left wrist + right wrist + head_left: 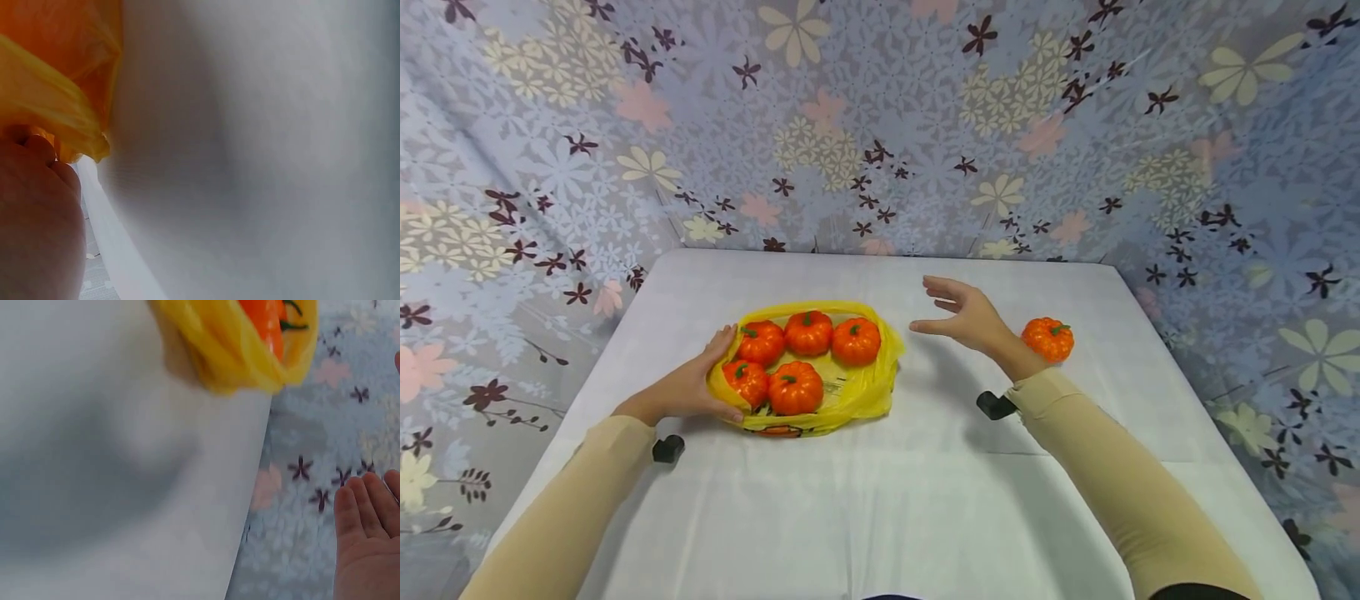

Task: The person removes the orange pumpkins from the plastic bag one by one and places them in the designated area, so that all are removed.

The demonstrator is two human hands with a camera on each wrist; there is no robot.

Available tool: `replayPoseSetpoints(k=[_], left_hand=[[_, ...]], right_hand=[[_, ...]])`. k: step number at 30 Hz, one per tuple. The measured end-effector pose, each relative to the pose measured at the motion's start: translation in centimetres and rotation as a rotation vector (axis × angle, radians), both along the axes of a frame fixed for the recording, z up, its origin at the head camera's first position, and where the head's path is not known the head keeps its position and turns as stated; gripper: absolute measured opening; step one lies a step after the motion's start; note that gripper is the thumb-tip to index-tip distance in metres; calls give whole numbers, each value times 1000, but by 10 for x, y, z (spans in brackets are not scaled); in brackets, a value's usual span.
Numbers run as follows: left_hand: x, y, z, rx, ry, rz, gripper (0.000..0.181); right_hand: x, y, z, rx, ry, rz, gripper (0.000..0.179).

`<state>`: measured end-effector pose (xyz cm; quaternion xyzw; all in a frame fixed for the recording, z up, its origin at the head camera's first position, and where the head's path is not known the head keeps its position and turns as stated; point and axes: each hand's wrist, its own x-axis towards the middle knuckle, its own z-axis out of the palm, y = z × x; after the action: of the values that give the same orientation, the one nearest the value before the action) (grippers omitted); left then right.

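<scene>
Plastic bag (877,390) of ribbed pumpkins (796,388), left grip (691,385) clasping it, right grip (972,319) spread, empty.

Partly lost to edges, overlap and blur.
Cannot read the print (833,388) inside the yellow bag (889,358), partly covered by orange pumpkins (795,388); cannot identify two small black blocks (668,449). In the head view, loses both sleeves (1112,479) and a dark curved shape (1195,592) at the near edge. In the left wrist view, crops left hand (39,219) and bag, showing orange only as a blur. In the right wrist view, crops right hand (370,540) and bag, hiding most of a pumpkin.
</scene>
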<state>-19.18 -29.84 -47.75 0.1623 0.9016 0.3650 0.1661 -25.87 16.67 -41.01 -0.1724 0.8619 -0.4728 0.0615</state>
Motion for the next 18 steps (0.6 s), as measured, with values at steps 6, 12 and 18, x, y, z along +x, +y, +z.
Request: replayPoseSetpoints(k=[6, 12, 18], left_hand=[[-4, 1, 3, 6, 2, -6, 141], [-2, 2, 3, 3, -1, 10, 141], [3, 3, 1, 8, 2, 21, 142]], right_hand=[[-3, -32, -9, 7, -13, 48, 84], [-2, -60, -23, -37, -54, 98, 82], [2, -80, -39, -57, -70, 81, 79]])
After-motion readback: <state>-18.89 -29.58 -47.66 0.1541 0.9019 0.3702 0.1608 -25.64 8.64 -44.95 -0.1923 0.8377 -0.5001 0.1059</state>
